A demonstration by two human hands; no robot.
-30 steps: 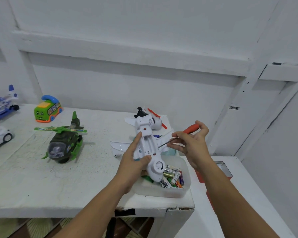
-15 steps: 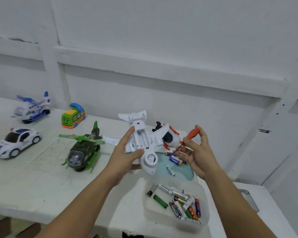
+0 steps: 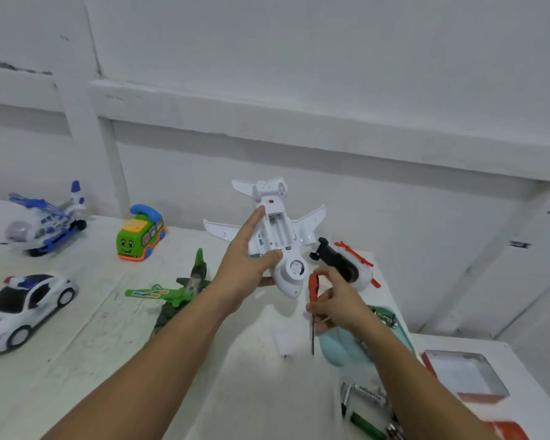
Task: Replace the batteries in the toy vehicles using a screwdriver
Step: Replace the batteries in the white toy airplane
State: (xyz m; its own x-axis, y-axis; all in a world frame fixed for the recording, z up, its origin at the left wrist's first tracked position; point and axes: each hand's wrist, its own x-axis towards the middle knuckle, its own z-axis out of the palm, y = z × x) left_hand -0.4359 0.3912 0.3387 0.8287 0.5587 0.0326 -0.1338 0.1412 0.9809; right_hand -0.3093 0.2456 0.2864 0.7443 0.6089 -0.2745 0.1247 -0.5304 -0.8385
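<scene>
My left hand holds a white toy airplane belly-up above the table, its empty battery bay facing me. To its lower right, my right hand grips an orange-handled screwdriver, tip pointing down toward the table. A small white cover piece lies on the table below the plane. Loose batteries lie in a clear container at the lower right, partly hidden by my right forearm.
On the white table stand a green helicopter, a green bus, a white police car, a blue-white helicopter and a black-white toy with red rotor. A light-blue lid and a red-edged tin lie right.
My left hand raised the airplane and moved it away from me. My right hand dropped lower and turned the screwdriver tip down. The view swung left and down.
</scene>
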